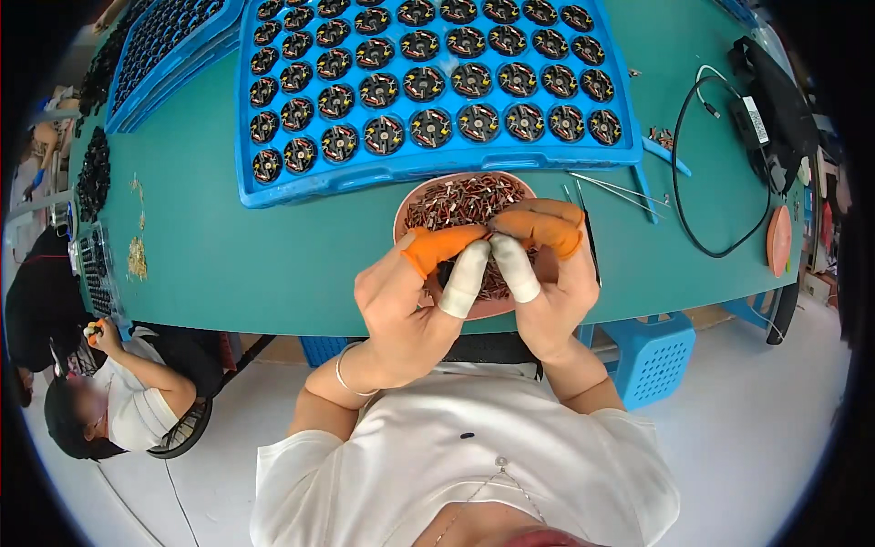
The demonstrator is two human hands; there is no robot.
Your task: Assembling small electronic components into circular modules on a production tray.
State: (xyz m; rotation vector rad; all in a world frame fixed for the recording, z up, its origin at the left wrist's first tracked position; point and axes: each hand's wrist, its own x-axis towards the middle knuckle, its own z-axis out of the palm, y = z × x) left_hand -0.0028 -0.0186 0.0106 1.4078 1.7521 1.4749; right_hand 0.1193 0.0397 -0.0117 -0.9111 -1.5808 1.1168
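My left hand (410, 296) and my right hand (553, 292) meet above a pink bowl (402, 221). Orange cots cover some fingers, and white ones cover both thumbs. The fingertips of both hands are pinched together on something small and dark that I cannot make out. Inside the bowl lies a heap of small brown-and-red wired parts (460, 201), partly hidden by my hands. Beyond the bowl, a blue tray (428, 169) holds rows of round black parts with red and yellow pieces on them.
More blue trays (169, 68) are stacked at the far left. Tweezers (620, 190) lie right of the bowl, near a black cable (690, 214). A pink lid-like disc (778, 242) sits at the right edge. A blue stool (654, 360) stands below the table; another person (150, 392) sits at left.
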